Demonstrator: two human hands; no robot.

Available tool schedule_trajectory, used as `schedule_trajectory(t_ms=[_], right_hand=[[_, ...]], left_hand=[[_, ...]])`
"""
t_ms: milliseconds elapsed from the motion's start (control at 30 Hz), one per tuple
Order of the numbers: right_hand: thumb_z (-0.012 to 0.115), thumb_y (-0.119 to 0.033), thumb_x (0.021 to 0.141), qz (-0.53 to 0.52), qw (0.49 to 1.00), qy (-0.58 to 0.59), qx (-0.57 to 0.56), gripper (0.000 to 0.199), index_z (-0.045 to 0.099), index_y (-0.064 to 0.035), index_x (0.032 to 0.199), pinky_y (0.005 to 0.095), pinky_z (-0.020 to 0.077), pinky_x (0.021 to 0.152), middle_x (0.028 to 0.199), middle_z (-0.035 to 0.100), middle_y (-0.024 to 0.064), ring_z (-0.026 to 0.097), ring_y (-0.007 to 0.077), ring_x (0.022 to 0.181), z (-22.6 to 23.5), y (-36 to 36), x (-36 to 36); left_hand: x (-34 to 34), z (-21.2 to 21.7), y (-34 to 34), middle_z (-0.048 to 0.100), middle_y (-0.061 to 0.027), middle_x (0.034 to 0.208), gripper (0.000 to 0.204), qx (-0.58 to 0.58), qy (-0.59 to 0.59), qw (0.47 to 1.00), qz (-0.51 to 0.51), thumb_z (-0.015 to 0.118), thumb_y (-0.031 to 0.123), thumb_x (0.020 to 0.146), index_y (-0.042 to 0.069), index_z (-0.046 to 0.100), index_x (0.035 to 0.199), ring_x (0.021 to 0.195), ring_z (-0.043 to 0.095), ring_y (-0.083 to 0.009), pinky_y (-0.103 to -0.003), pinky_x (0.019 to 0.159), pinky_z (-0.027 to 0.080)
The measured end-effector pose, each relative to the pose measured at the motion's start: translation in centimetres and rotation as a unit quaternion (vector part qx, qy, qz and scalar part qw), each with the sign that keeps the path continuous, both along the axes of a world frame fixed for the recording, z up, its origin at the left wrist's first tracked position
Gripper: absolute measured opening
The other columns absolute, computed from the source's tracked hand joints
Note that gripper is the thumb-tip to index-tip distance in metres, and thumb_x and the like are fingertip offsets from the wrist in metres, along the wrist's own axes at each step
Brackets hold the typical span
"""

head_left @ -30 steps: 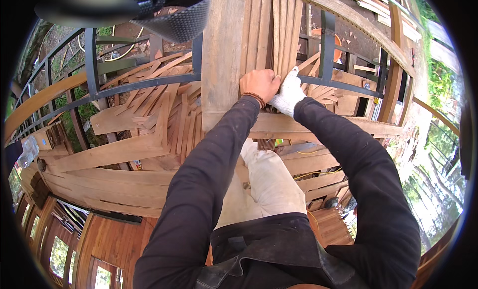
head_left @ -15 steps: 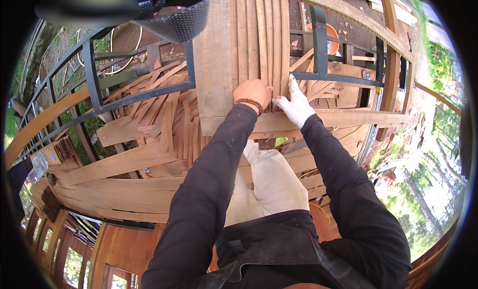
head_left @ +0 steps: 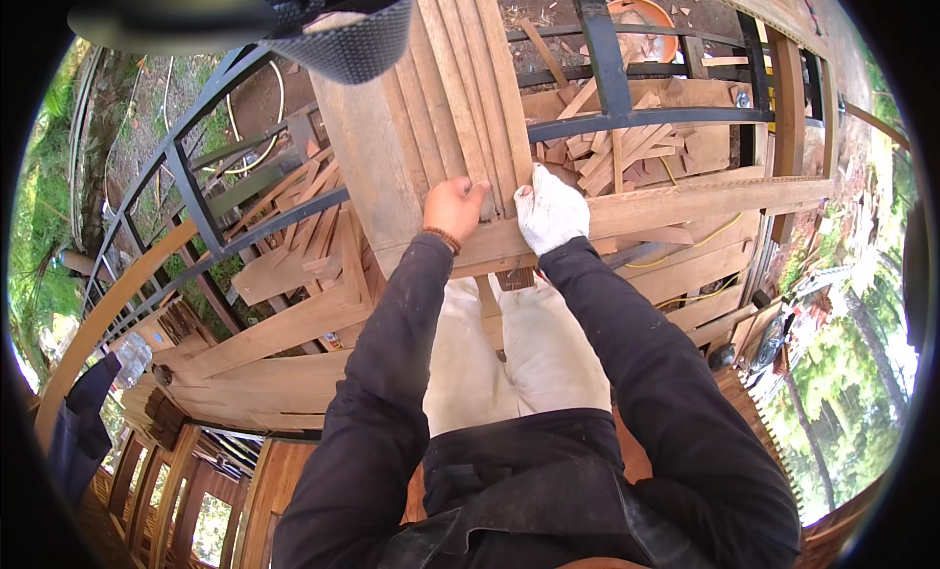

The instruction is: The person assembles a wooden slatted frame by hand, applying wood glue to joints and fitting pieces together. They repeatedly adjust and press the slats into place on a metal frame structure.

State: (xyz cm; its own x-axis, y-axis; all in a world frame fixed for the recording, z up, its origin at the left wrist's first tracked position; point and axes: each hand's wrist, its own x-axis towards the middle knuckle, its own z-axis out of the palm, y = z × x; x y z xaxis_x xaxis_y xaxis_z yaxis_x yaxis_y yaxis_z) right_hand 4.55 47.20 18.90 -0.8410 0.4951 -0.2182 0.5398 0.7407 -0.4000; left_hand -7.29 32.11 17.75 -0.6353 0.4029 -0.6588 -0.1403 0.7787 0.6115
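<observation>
Left hand bare, fingers curled over lower ends of upright wooden slats. Right hand in white glove, pressed flat against same slats. Slats rest on horizontal beam; black metal railing behind.

Your view tilts further down than a second ago, bringing more of the orange tub into sight. Your bare left hand slides down onto the lower ends of the wooden slats, and your gloved right hand settles beside it, fingers now curled.
</observation>
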Motion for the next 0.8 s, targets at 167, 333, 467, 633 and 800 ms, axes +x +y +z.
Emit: schedule_trajectory(t_ms=[167, 333, 467, 633, 800], right_hand=[[0.056, -0.030, 0.096, 0.001, 0.999, -0.032, -0.014, 0.041, 0.065, 0.0007, 0.123, 0.0474, 0.0550, 0.078, 0.090, 0.070, 0.0192, 0.069, 0.0369, 0.081, 0.3, 0.1, -0.1], [0.060, -0.028, 0.094, -0.008, 1.000, -0.025, -0.015, 0.039, 0.066, 0.0003, 0.121, 0.0475, 0.0544, 0.077, 0.091, 0.069, 0.0183, 0.069, 0.0361, 0.082, 0.4, 0.2, -0.3], [0.060, -0.028, 0.094, -0.007, 1.000, 0.005, -0.007, 0.039, 0.066, 0.0004, 0.121, 0.0476, 0.0547, 0.077, 0.091, 0.069, 0.0185, 0.069, 0.0367, 0.082, 0.3, 0.2, -0.1], [0.056, -0.029, 0.096, 0.002, 1.000, -0.001, -0.015, 0.042, 0.065, 0.0020, 0.124, 0.0480, 0.0548, 0.079, 0.092, 0.070, 0.0199, 0.069, 0.0372, 0.084, 0.0, 0.3, 0.0], [0.062, -0.027, 0.091, 0.000, 1.000, -0.021, -0.014, 0.042, 0.064, 0.0031, 0.119, 0.0483, 0.0550, 0.081, 0.097, 0.070, 0.0211, 0.069, 0.0378, 0.088, 0.3, 0.2, -0.4]], left_hand=[[-0.5, 0.5, 0.3, 0.062, -0.0269, 0.069, 0.048, -0.039, 0.035, 0.997, -0.048, 0.070, 0.041, 0.097, -0.004, 0.066, 0.079, 0.068, 0.062, -0.0432, -0.049, 0.067, 0.049], [0.0, 1.2, 0.9, 0.062, -0.0277, 0.070, 0.049, -0.071, 0.068, 0.994, -0.054, 0.068, 0.042, 0.097, -0.004, 0.065, 0.081, 0.070, 0.063, -0.0452, -0.050, 0.067, 0.049], [0.3, 1.4, 1.1, 0.064, -0.0285, 0.075, 0.047, -0.098, 0.075, 0.991, -0.045, 0.068, 0.043, 0.097, -0.002, 0.067, 0.083, 0.076, 0.065, -0.0474, -0.051, 0.070, 0.050], [0.2, 2.7, 0.9, 0.069, -0.0288, 0.082, 0.043, -0.132, 0.097, 0.982, -0.092, 0.067, 0.043, 0.096, 0.001, 0.069, 0.086, 0.084, 0.068, -0.0489, -0.056, 0.077, 0.053], [0.7, 2.4, 2.2, 0.071, -0.0324, 0.097, 0.052, -0.172, 0.050, 0.984, -0.016, 0.061, 0.049, 0.097, -0.001, 0.073, 0.097, 0.098, 0.069, -0.0494, -0.054, 0.089, 0.054]])
